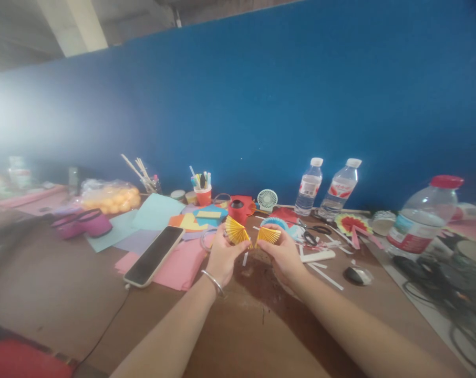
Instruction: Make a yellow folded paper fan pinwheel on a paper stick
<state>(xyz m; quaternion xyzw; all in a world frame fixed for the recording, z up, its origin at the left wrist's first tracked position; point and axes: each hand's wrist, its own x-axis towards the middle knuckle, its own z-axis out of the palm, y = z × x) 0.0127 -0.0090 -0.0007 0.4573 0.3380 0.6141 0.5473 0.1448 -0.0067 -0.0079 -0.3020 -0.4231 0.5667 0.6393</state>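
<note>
Head view: left hand [222, 257] fingers closed on the left yellow fan [236, 231], right hand [283, 254] fingers closed on the right yellow fan [268, 234], above the desk [238, 325]; hold pleat bases pinched tight, edges aligned.

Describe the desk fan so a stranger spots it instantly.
Follow the blue wall to the table. Left of the two small water bottles, behind the yellow pleated papers, stands the desk fan. Only it has a round white grille.
</note>
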